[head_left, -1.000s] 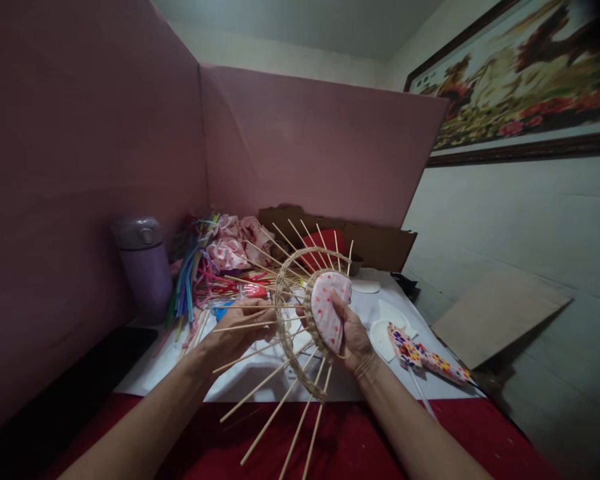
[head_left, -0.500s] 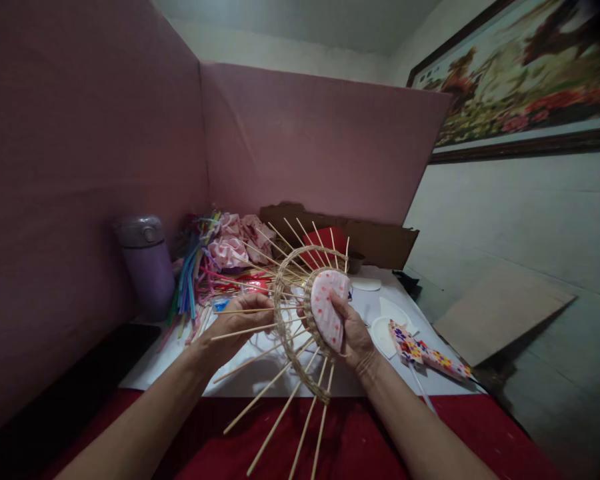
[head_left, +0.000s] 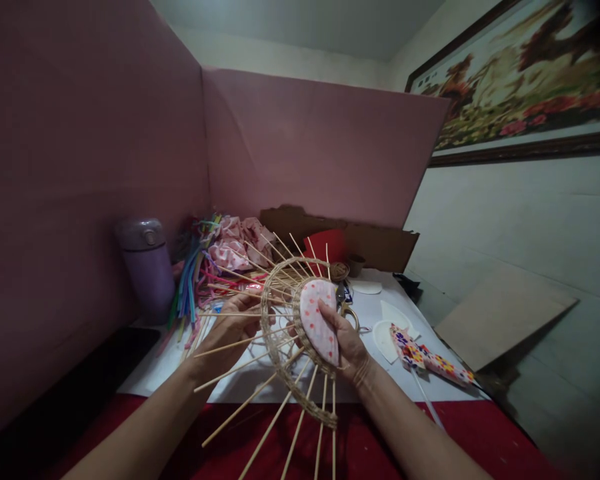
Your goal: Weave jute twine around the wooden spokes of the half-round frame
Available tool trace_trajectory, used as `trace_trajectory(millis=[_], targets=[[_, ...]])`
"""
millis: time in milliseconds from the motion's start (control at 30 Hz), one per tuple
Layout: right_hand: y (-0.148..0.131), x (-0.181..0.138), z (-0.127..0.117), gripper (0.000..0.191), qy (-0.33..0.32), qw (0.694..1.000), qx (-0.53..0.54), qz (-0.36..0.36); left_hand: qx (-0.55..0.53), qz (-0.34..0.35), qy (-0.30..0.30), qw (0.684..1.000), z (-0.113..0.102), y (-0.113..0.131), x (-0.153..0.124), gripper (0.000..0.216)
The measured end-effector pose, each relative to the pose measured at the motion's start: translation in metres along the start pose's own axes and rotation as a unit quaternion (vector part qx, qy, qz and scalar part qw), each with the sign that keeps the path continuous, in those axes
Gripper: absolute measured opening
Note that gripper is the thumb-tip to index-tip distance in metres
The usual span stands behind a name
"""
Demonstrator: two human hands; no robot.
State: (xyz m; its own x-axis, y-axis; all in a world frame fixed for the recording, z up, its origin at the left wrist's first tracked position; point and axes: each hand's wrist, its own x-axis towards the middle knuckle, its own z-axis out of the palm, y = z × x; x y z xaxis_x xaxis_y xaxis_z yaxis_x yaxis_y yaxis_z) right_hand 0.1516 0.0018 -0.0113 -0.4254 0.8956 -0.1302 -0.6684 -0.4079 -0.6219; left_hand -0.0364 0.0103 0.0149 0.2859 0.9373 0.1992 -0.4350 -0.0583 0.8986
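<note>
A half-round fan-shaped weaving (head_left: 269, 333) of thin sticks and twine is held up over the table. Its sticks spread out from a half-disc covered in pink dotted cloth (head_left: 316, 310), and a braided twine band arcs across them. My right hand (head_left: 349, 343) grips the half-disc, thumb on the cloth and fingers behind it. At the band's left edge, my left hand (head_left: 235, 327) has its fingers curled together among the sticks, touching the weaving. The fingertips are partly hidden by the band and sticks.
A purple tumbler (head_left: 147, 273) stands at the left, beside colourful pipe cleaners (head_left: 190, 280) and crumpled pink cloth (head_left: 230, 237). Scissors (head_left: 350, 317), a twine ball (head_left: 339, 271) and white half-round pieces (head_left: 384, 339) lie beyond. A flowered cloth piece (head_left: 430, 357) rests at the right.
The weaving has shifted slightly left and down and turned a little, with both hands still on it. The scissors and twine ball behind it now show more.
</note>
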Motion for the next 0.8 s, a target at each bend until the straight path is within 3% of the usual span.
trace_trajectory(millis=[367,567,800], targets=[[-0.001,-0.003,0.003,0.038,-0.013,1.000,0.026,0.003,-0.041,0.030,0.033,0.998,-0.001,-0.001,0.000,0.020],[-0.003,-0.002,0.000,0.042,-0.028,0.999,0.021,0.000,0.016,0.067,0.004,0.998,-0.004,-0.005,0.003,0.008],[-0.004,-0.003,0.004,0.040,-0.004,1.000,0.007,-0.018,0.070,0.114,0.024,0.991,-0.010,-0.009,0.005,0.010]])
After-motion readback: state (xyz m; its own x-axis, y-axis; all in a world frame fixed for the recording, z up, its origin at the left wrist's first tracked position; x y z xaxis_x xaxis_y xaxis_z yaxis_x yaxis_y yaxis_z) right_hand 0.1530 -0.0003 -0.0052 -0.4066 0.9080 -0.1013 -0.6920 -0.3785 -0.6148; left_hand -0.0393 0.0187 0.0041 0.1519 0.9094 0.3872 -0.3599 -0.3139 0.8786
